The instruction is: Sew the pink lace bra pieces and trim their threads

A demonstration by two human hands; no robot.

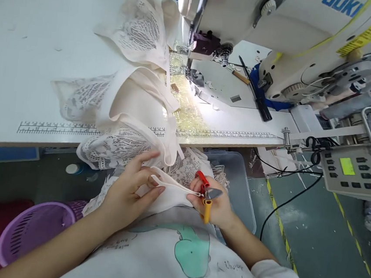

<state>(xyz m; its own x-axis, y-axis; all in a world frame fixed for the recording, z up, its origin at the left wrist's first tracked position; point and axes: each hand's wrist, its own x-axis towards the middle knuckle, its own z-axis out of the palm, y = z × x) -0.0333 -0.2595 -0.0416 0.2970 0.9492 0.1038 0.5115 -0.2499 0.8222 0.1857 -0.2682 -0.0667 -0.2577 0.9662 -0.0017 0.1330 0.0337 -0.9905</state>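
Note:
Pinched between the thumb and fingers of my left hand (136, 186) is the folded edge of a white bra (167, 196), close to my body. My right hand (215, 205) holds a pair of thread snips (212, 194) with one red and one orange handle. Its fingertips also pinch the narrow end of the bra's band, right beside the snips. More white lace bras (137, 95) run in a strip from the sewing machine (210, 49) down over the table edge towards my hands. Part of the lace below is hidden by my hands.
A printed ruler (238, 134) runs along the front of the white table (30, 76). Behind it lie a black-handled tool (261, 104) and a clear bin (242, 192) stands below. A purple basket (33, 225) is at lower left; a control panel (350, 168) is at right.

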